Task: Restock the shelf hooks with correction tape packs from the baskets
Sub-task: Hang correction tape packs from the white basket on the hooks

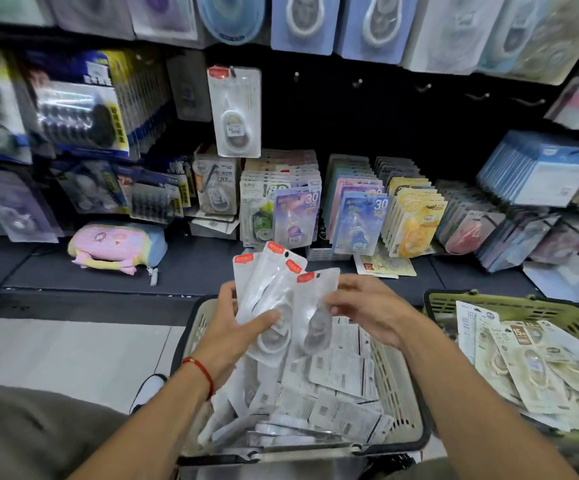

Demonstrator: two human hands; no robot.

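Restock barely started: one clear pack (235, 112) hung, far-right hooks (423, 87) bare, left hand (236, 327) gripping fanned packs (281, 299), right hand (367, 310) apparently pinching one, beige basket (402, 393) full.

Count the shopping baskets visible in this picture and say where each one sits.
2. A beige basket sits directly in front of the person, under both hands; a green basket sits at the right edge. Others may lie outside the view.

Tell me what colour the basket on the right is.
Olive green, best seen in the head view: the right basket, holding beige packs.
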